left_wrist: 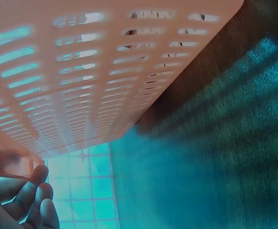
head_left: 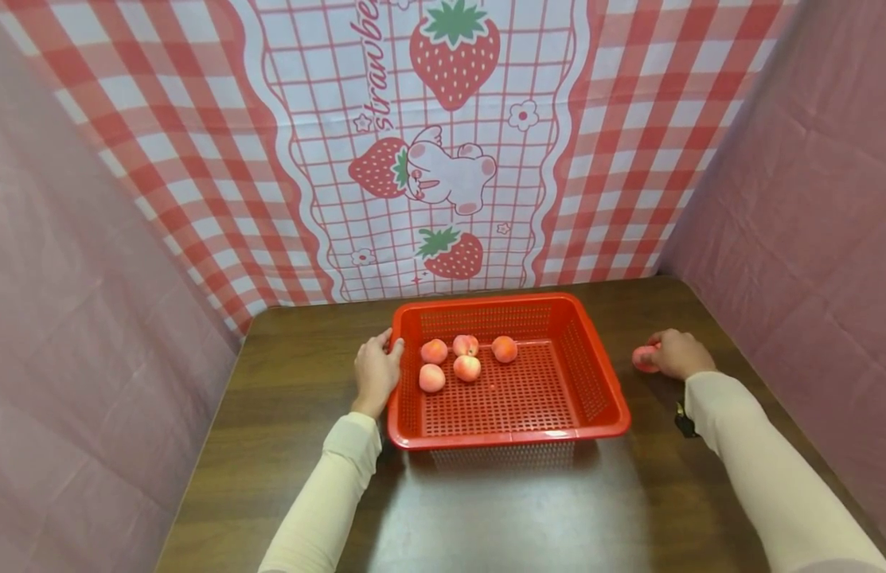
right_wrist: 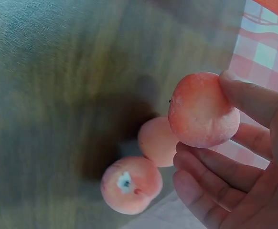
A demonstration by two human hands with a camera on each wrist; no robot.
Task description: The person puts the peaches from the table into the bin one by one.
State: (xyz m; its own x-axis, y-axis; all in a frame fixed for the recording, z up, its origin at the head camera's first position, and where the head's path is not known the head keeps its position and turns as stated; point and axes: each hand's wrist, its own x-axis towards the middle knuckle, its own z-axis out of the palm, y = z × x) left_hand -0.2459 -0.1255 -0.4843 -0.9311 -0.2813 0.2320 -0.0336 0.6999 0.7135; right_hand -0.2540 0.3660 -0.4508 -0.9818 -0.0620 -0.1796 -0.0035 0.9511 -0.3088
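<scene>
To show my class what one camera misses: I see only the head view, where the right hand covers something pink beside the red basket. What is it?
Observer: In the right wrist view the right hand pinches a peach between thumb and fingers.
Operator: Is that the only one outside the basket?
Observer: No. Two more peaches lie on the table just below it.
Operator: And the left hand at the basket's side?
Observer: In the left wrist view the left hand has its fingers curled up under the rim of the basket.
</scene>
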